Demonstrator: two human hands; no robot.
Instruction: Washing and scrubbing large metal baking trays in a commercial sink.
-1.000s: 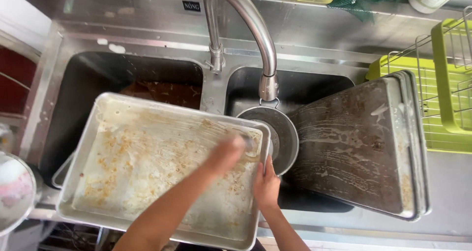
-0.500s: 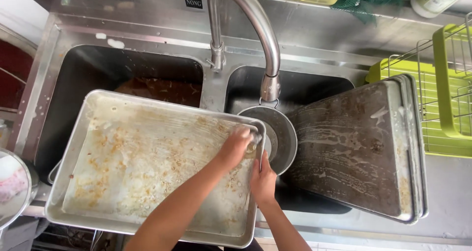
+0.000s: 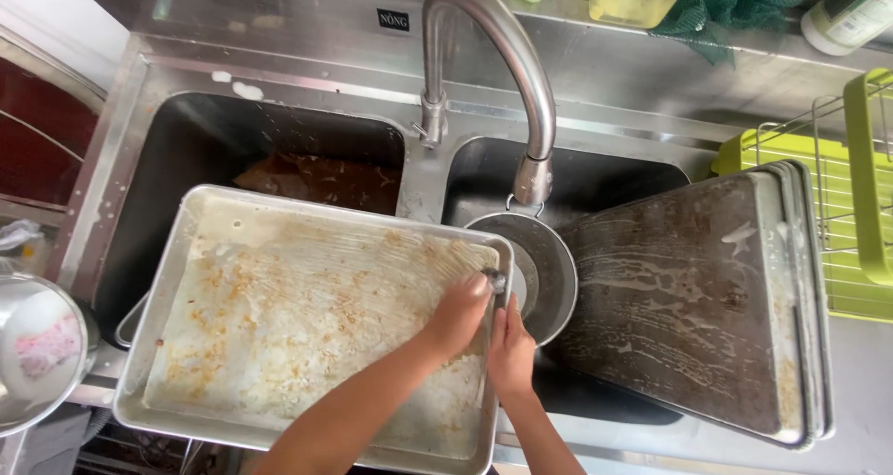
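Left hand point(image 3: 458, 315) presses a small scrubber against the greasy rectangular metal baking tray point(image 3: 279, 326), fingers together; right hand point(image 3: 511, 352) clamps the tray's right edge.

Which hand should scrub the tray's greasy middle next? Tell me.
Left: the left hand is inside the tray holding the scourer; the right hand grips its rim.

Left basin point(image 3: 195, 159) largely covered by soiled tray point(image 3: 307, 326); open gap at upper left only. Faucet point(image 3: 507, 56) arches over frame centre. Right basin point(image 3: 595, 173) blocked by round pan point(image 3: 544, 270) and leaning tray stack point(image 3: 707, 298).
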